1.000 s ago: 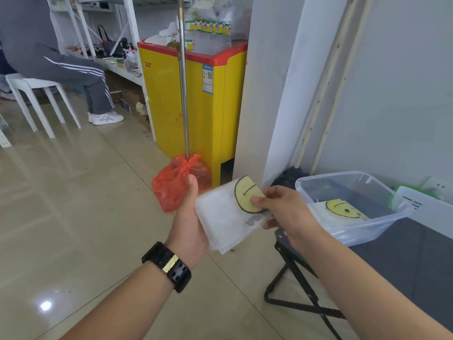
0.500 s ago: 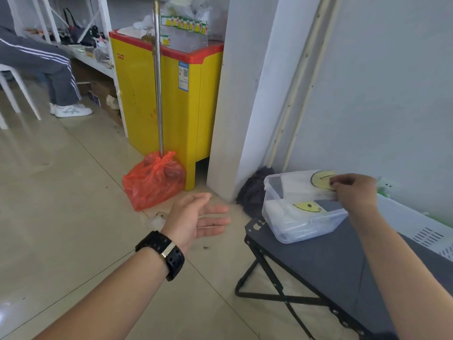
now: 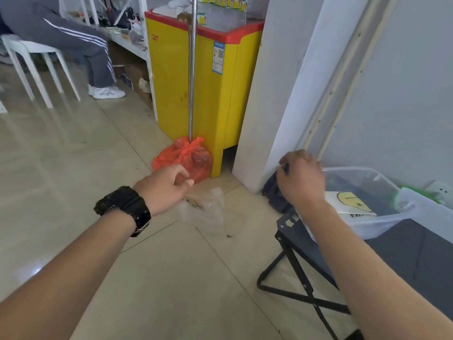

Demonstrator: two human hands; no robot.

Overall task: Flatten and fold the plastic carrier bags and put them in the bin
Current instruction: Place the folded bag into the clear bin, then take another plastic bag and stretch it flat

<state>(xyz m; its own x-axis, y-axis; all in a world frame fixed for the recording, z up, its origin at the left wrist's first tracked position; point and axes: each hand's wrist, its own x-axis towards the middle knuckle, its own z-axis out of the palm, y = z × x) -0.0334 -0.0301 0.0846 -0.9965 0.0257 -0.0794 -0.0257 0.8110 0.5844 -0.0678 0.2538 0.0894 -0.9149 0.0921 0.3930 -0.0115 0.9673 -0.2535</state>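
Bin (image 3: 382, 176) on the counter (image 3: 404, 261) just right of the right grip (image 3: 302, 180), folded bag (image 3: 350, 203) inside it, loose bag (image 3: 208, 211) on the floor (image 3: 73, 180) just below the left grip (image 3: 164, 187), tied bag (image 3: 188, 155) behind that grip, cabinet (image 3: 208, 94) further behind

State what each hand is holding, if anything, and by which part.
Left hand: fingers curled over a blurred clear plastic bag; whether its grip has the bag's top cannot be told. Right hand: nothing visible held, fingertips hidden.
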